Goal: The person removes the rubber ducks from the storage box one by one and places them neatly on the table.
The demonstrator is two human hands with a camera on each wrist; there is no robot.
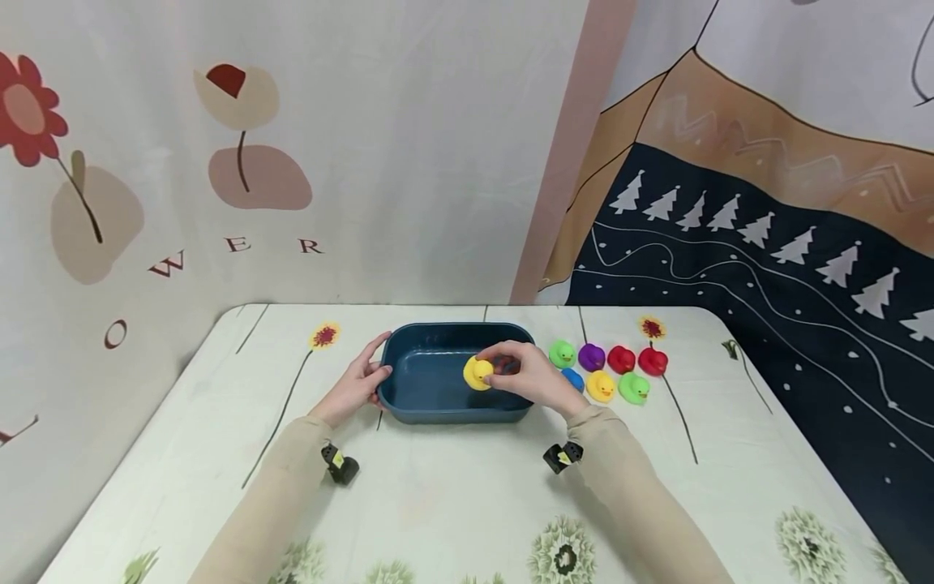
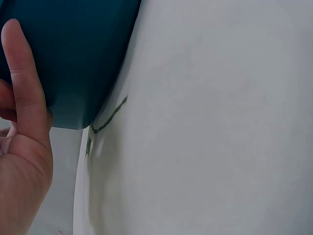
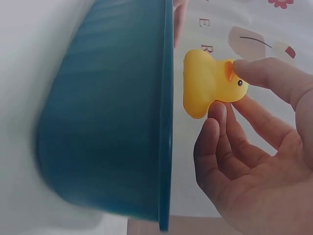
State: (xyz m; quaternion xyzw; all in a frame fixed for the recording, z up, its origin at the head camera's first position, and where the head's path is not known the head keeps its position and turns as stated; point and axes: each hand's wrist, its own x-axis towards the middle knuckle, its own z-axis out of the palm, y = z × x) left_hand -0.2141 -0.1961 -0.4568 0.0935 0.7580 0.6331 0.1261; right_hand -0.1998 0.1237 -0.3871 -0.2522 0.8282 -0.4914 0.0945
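A dark blue rectangular basin (image 1: 430, 415) stands on the table. My left hand (image 1: 355, 384) grips its left end, the thumb at the rim; in the left wrist view a finger (image 2: 25, 83) lies along the basin's outer wall. Over the basin's right part, my right hand (image 1: 536, 375) pinches a yellow rubber duck (image 1: 477, 373) between thumb and fingers. The right wrist view shows this duck (image 3: 200, 83) above the rim, its orange beak by the thumb. Part of the basin's right inside is hidden behind the right hand.
Right of the basin several rubber ducks sit in two rows: green (image 1: 562, 354), purple (image 1: 592, 358) and red (image 1: 622, 359) ones behind, blue (image 1: 572, 379), orange-yellow (image 1: 601, 387) and green (image 1: 633, 388) in front. A flower-patterned cloth (image 1: 452, 495) covers the table; printed curtains (image 1: 409, 162) hang behind.
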